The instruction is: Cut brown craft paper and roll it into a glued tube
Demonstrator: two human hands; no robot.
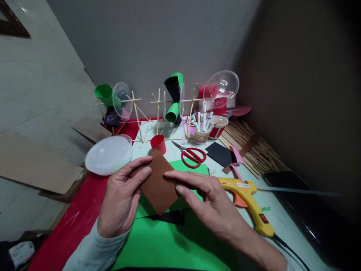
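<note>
In the head view, we see red-handled scissors (193, 156) and a red paper ring (158, 143) just beyond the brown card (159, 184); a yellow glue gun (251, 203) lies beside the right hand (210, 199), and a stick frame (137, 116) stands behind. We find the card held above green paper (158, 244), partly hiding it, one corner toward us, its long axis sloping from upper left to lower right. The left hand (121, 195) pinches it between thumb and fingers; the right thumb and forefinger, slightly parted, touch it, though we cannot tell whether they grip. The gun's label is too small to read.
</note>
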